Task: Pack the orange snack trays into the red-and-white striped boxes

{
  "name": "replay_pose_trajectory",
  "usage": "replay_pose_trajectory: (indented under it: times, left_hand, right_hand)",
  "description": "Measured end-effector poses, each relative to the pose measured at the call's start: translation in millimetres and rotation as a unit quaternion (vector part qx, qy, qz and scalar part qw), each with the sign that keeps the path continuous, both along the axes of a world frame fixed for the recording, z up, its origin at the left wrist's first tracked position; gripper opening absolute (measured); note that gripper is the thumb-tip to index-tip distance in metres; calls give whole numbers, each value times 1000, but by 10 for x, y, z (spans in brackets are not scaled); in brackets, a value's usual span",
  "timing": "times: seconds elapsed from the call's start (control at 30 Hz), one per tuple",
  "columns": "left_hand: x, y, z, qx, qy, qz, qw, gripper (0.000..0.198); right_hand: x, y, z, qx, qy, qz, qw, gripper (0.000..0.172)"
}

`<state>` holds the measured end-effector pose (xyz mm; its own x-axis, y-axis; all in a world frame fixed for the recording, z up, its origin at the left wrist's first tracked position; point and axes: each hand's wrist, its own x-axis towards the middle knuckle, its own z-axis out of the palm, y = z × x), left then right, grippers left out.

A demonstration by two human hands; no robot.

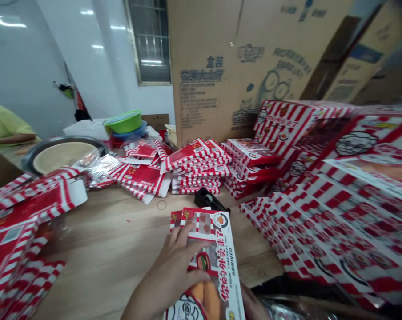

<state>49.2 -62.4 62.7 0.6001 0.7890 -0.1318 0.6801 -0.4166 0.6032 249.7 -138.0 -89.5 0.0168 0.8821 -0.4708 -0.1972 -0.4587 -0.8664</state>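
A red and white printed box with a clear window stands near the bottom centre of the head view, above the wooden table. My left hand lies across its left side, thumb and fingers wrapped on the front face. At the lower right edge of the box, part of my right hand shows; its fingers are hidden behind the box. Another red box edge peeks out behind the first. Just beyond them sits a black tape dispenser.
Flat striped packages are stacked at the back; more boxes rise on the right. Striped cartons pile up at left. Behind are a large basin, a green bowl, a big cardboard box and a person's yellow sleeve.
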Motion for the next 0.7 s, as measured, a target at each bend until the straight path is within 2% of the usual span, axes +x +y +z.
replay_pose_trajectory:
  times: [0.07, 0.13, 0.2, 0.23, 0.27, 0.33, 0.4, 0.43, 0.53, 0.63, 0.7]
  left_hand:
    - [136, 5, -124, 3, -7, 32, 999, 50]
    - [262, -6, -238, 16, -35, 53, 998, 47]
    - [331, -22, -353, 26, -95, 88, 991, 46]
    - [339, -29, -415, 24, -141, 116, 983, 47]
    - [332, -38, -480, 14, -194, 156, 968, 50]
    - [292, -61, -602, -26, -298, 250, 921, 59]
    - [256, -92, -677, -101, -365, 320, 868, 69]
    - [250, -108, -687, -142, -382, 335, 849, 74]
    - [274, -162, -618, -238, -400, 317, 827, 83]
    - [303, -230, -538, -292, -422, 284, 810, 89]
    - [295, -277, -568, -312, -442, 276, 794, 92]
  right_hand:
    - [149, -67, 35, 2, -110, -14, 994, 61]
    - [289, -148, 96, 11, -215, -48, 975, 66]
    - [382, -238, 203, 36, -261, -89, 961, 75]
    - [401, -280, 275, 60, -249, -100, 962, 80]
    - [397, -315, 357, 88, -219, -102, 966, 86]
    - [335, -347, 531, 141, -145, -85, 976, 90]
    - [230, -313, 689, 166, -103, -55, 979, 86]
    - [177, -273, 752, 164, -95, -36, 981, 83]
    - [67, -135, 869, 135, -70, 19, 988, 85]
    - [60, -102, 905, 99, -41, 7, 994, 96]
    - [90, -162, 906, 75, -13, -5, 997, 97]
